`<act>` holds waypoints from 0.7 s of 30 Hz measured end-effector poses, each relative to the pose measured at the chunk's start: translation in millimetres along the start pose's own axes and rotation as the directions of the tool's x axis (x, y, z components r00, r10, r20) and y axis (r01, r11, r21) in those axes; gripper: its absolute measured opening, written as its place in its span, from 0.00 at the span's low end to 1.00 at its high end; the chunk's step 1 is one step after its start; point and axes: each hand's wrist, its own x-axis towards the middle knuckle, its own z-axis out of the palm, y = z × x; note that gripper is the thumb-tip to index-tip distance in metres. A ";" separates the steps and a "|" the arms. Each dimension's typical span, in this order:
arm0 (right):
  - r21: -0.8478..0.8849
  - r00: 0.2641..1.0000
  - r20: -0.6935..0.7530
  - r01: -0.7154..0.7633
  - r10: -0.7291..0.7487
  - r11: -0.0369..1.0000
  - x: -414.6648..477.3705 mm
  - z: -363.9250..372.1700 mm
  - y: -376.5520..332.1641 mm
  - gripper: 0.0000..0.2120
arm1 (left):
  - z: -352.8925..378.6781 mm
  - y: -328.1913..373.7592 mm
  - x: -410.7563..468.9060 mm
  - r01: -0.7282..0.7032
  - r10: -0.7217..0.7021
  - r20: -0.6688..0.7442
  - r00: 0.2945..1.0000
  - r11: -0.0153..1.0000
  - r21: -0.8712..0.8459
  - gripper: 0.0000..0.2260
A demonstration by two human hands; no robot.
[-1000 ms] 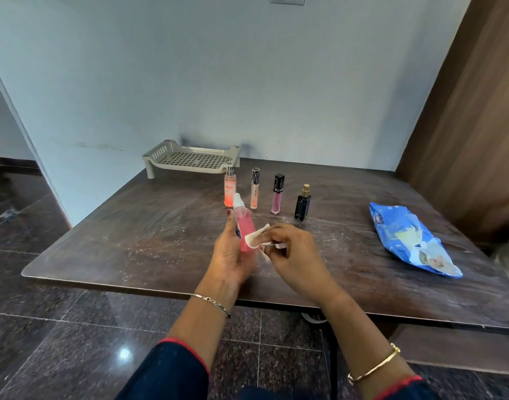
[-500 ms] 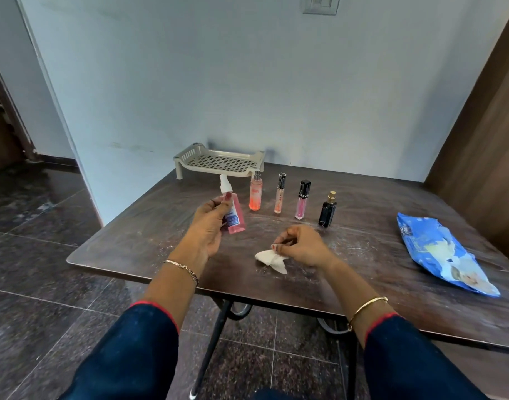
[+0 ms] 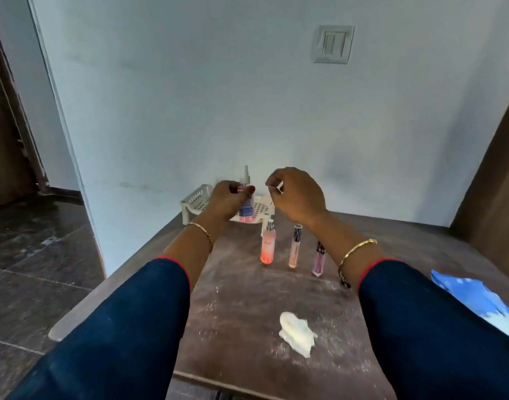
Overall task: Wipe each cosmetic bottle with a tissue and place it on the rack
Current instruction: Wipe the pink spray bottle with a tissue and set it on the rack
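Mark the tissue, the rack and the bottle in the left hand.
tissue point(image 3: 296, 333): head view, middle of the crumpled wad.
rack point(image 3: 196, 197): head view, slotted left end wall.
spray bottle point(image 3: 246, 211): head view, blue label on its body.

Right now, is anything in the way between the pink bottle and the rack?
No, nothing visible. The left hand holds the pink bottle upright right over the rack. The right hand is beside it, not in between, and the other bottles stand nearer on the table.
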 end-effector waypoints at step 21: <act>-0.131 0.913 0.408 0.084 -0.024 0.988 105.5 100.4 78.2 0.30 | 44.9 -85.5 122.9 -0.033 0.029 0.015 0.999 0.877 0.479 0.20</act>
